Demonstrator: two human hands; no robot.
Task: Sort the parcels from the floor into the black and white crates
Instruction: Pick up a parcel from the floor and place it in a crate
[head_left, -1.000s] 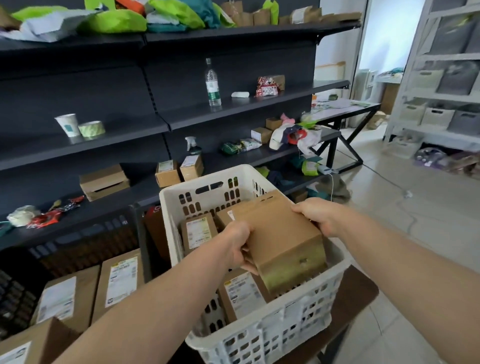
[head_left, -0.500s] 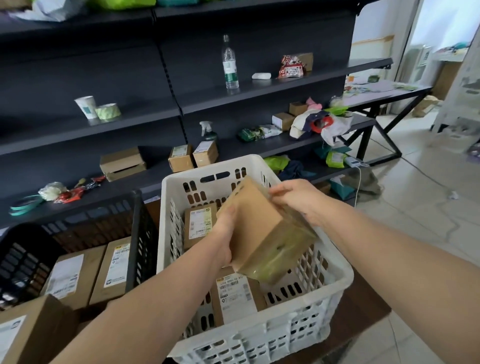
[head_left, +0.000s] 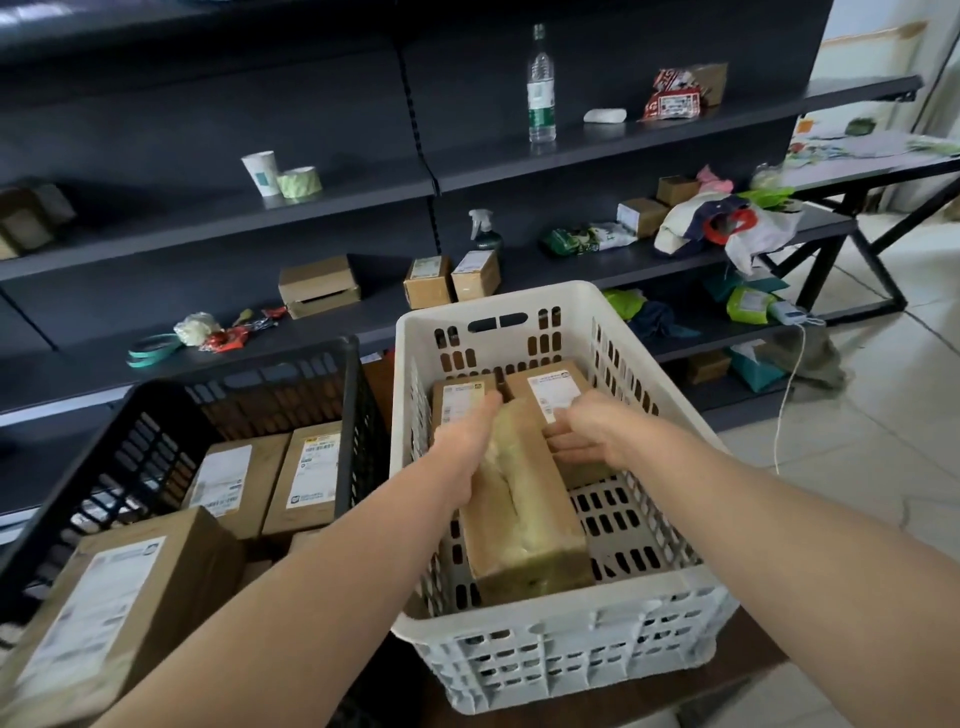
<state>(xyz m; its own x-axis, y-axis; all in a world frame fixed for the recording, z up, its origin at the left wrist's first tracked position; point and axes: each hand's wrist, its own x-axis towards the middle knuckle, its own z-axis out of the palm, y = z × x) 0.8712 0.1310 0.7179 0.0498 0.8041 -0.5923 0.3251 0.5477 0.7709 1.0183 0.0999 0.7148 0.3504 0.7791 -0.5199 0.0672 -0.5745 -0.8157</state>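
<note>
Head view: box (head_left: 524, 519) lies inside white crate (head_left: 571, 654), beside two other parcels. Left hand (head_left: 467, 452) grips its left edge; right hand (head_left: 587, 436) has fingers nearly straight, touching its right side.

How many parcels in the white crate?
3: a taped parcel in the middle, gripped by the left hand, touched by the right hand; left labelled parcel and right labelled parcel at the far wall. Others may be hidden underneath.

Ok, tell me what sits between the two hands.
Head view: a taped brown parcel, inside the white crate, between the left hand and the right hand.
</note>
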